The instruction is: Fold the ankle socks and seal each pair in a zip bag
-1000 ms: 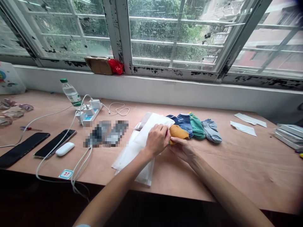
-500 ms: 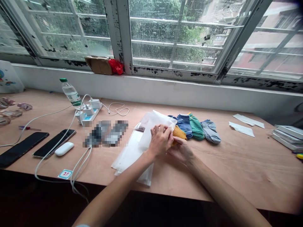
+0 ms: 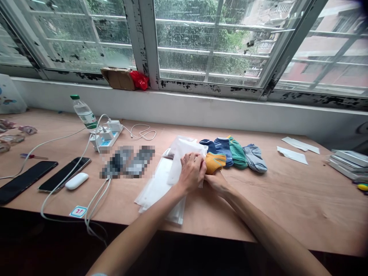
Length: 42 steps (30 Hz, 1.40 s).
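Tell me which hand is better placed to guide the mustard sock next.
Probably the right hand: it is at the lower edge of the mustard sock, though its fingertips are hidden. The left hand appears occupied with the translucent bag.

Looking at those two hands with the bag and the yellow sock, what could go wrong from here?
The yellow sock might bunch or catch, since it sits right against the edge of the thin frosted bag under the left hand. The left forearm crosses over the flat bags, so it could drag them askew. The white cables loop over the table's front edge and could perhaps get snagged.
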Motion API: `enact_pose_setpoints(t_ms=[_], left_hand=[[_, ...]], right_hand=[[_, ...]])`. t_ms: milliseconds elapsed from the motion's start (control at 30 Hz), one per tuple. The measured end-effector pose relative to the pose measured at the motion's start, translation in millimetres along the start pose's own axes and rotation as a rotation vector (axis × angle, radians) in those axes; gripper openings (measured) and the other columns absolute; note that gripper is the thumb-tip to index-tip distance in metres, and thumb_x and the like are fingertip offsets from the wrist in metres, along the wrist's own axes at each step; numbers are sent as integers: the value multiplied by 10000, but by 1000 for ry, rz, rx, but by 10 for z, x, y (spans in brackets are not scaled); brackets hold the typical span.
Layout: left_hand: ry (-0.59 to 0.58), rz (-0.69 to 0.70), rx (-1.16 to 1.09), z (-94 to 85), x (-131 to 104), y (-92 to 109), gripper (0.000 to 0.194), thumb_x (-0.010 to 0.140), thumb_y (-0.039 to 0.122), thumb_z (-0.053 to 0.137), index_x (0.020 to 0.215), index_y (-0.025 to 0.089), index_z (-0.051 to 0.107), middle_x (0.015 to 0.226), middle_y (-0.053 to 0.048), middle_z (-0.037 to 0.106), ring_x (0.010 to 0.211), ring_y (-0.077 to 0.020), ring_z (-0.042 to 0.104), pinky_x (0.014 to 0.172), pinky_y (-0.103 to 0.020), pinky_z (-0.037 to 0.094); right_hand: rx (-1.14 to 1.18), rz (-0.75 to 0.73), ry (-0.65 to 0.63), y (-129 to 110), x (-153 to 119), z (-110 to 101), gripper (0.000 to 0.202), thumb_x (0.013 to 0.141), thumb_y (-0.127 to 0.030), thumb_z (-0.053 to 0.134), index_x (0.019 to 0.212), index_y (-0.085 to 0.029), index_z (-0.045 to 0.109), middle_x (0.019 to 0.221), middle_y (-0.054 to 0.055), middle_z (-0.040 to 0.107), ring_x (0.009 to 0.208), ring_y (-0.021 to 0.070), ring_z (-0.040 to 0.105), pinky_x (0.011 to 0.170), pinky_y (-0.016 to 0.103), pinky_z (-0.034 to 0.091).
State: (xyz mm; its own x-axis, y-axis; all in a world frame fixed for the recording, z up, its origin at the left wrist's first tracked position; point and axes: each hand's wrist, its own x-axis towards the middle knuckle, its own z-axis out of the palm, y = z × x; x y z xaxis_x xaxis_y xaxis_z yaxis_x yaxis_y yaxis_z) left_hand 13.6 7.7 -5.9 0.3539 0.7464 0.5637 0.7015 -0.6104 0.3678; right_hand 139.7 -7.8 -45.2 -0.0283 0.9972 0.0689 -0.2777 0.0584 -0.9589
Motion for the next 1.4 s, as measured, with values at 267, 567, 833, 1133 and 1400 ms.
enact_pose_setpoints(t_ms=[267,567,833,1133,1400], left_hand=[[5,-18,-10,-59,11,2,184,957,275,386,942,193,551,1102,-73,576,1073,-232,454,941,-403,355],[28,-32,-60,-10,-4,61,164,951,266,406,908,192,546,1097,-68,572,1039,-230,465,918,-406,361],[87,-36,-60,-5,31,2,163,951,251,403,915,187,548,1125,-84,560,1033,-229,469,920,-403,364],[96,26,-83,-30,-5,-19,167,953,247,405,892,180,545,1090,-81,564,1030,-223,465,912,-391,366],[125,56,-93,-41,3,29,161,950,242,409,890,180,545,1115,-93,554,1032,-225,465,909,-394,372]], right_hand=[[310,205,-12,-231,-21,-30,296,743,-361,725,1006,-234,678,932,2,730,852,203,679,706,294,557],[459,121,185,-204,25,122,191,731,-276,740,911,-220,705,949,-11,748,888,157,687,785,219,561],[273,76,43,-32,-24,61,363,598,-198,837,937,-207,709,904,14,740,805,167,672,750,271,542],[346,180,-18,-179,-33,42,308,589,-136,783,877,-201,696,827,-11,716,728,145,636,666,242,519],[378,234,7,-261,-18,14,163,746,-302,669,890,-227,682,835,-5,716,762,161,642,667,255,519]])
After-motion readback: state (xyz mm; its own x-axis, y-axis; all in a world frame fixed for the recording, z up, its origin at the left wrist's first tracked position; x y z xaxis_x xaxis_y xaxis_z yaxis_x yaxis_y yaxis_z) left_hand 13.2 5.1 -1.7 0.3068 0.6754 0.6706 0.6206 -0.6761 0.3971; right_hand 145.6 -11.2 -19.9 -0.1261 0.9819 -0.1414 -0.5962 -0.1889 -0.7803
